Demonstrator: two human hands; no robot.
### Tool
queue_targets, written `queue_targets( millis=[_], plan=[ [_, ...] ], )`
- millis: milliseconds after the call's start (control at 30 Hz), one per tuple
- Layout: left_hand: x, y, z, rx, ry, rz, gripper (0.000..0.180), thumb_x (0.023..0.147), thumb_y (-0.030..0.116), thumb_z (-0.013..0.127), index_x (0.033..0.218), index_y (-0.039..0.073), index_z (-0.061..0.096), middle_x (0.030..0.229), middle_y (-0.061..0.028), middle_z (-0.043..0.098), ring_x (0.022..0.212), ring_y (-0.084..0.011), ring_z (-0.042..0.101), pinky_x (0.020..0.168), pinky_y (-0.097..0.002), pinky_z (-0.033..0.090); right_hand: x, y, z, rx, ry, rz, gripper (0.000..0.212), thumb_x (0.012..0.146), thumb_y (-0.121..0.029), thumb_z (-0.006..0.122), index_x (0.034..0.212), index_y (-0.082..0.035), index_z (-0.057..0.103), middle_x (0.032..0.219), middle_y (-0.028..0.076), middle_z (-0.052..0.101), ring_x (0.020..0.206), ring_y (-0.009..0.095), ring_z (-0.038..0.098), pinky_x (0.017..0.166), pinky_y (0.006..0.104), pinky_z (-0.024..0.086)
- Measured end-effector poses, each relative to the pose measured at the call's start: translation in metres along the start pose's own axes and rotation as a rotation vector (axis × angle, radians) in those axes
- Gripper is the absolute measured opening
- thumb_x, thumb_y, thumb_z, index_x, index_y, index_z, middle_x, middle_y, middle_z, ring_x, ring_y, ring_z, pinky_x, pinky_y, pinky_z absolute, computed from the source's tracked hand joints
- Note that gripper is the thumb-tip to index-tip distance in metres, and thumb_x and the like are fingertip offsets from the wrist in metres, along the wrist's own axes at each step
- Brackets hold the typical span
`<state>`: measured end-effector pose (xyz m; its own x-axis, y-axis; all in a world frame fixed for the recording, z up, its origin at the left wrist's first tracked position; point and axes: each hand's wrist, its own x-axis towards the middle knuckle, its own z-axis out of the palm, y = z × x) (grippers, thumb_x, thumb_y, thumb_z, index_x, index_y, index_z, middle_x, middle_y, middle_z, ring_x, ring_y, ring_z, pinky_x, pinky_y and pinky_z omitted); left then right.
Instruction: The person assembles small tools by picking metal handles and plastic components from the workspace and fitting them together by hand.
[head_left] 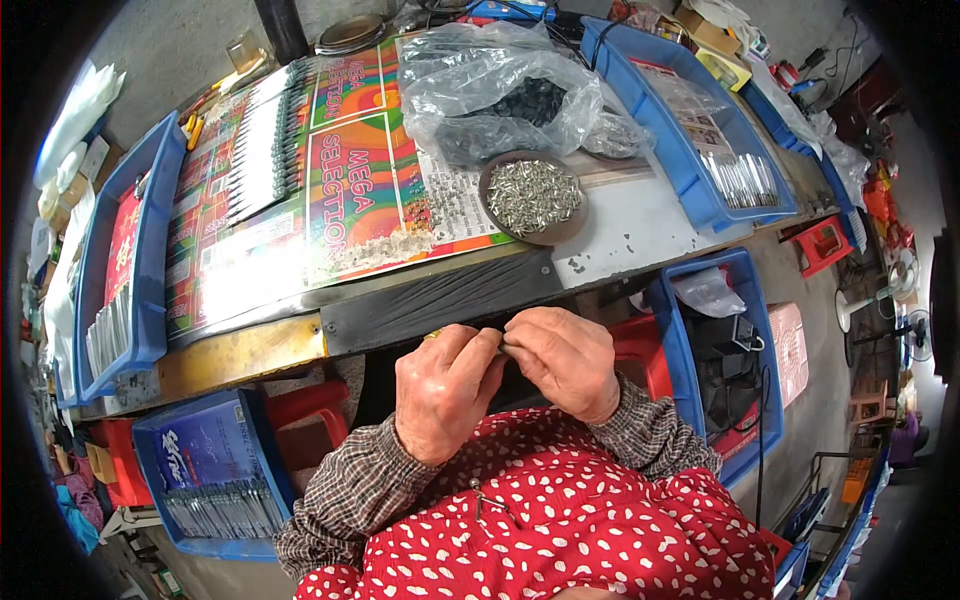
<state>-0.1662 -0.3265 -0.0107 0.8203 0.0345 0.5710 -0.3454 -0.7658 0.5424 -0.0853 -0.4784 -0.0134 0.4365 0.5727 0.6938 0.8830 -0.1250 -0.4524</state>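
My left hand (440, 390) and my right hand (567, 360) meet just in front of the table edge, above my red spotted apron (560, 510). The fingertips of both are pinched together, touching each other. Whatever small piece they hold is hidden by the fingers. Beyond them, on the table, stands a round brown dish (572, 230) heaped with small silvery metal pieces (532, 197). Behind the dish lies a clear plastic bag (440, 110) with black bits (530, 102) in its mouth. Farther left, thin pen-like rods (265, 150) lie in a row on the colourful printed sheet (350, 190).
Blue trays with bundled slim rods stand at the table's left (150, 250) and right (690, 180). Another blue tray (280, 470) sits low on my left. On my right is a blue crate (770, 400) with black items. Red stools (640, 345) stand under the table.
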Motion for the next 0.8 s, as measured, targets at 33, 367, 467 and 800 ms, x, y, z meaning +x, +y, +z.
queue_targets(
  millis=[33,367,467,800],
  plan=[
    [0.0,0.001,-0.001,0.002,-0.024,-0.032,0.032,0.064,0.0,0.071,0.094,0.002,0.062,0.079,-0.0099,0.059,0.068,-0.0268,0.06,0.058,-0.0349,0.049,-0.001,0.001,0.0,-0.06,-0.005,-0.064,0.026,0.069,0.001,0.071,0.093,0.0,0.061,0.088,0.011,0.063,0.078,0.027,0.064,0.066,0.0348,0.054],
    [0.012,-0.007,-0.01,0.073,0.066,0.028,0.031,0.064,0.001,0.074,0.092,0.003,0.061,0.078,-0.0085,0.059,0.066,-0.0247,0.06,0.056,-0.034,0.05,0.03,0.024,-0.026,-0.164,0.042,0.006,0.024,0.07,0.003,0.069,0.093,0.0,0.065,0.089,0.012,0.064,0.082,0.03,0.062,0.073,0.0379,0.051],
    [0.014,-0.011,-0.01,0.067,0.06,-0.007,0.029,0.065,0.0,0.074,0.091,0.002,0.061,0.077,-0.009,0.06,0.066,-0.0248,0.061,0.057,-0.0335,0.05,0.038,0.042,-0.025,-0.293,0.04,0.059,0.025,0.069,0.003,0.069,0.094,-0.001,0.065,0.092,0.011,0.063,0.088,0.03,0.059,0.077,0.0382,0.048],
    [0.008,-0.014,-0.015,0.045,0.033,-0.099,0.025,0.067,-0.002,0.073,0.09,0.001,0.063,0.075,-0.0109,0.06,0.064,-0.0239,0.061,0.058,-0.0314,0.049,0.03,0.06,-0.011,-0.451,0.011,0.084,0.03,0.064,-0.003,0.074,0.092,-0.004,0.065,0.092,0.007,0.058,0.095,0.029,0.054,0.079,0.038,0.047]
  ],
)
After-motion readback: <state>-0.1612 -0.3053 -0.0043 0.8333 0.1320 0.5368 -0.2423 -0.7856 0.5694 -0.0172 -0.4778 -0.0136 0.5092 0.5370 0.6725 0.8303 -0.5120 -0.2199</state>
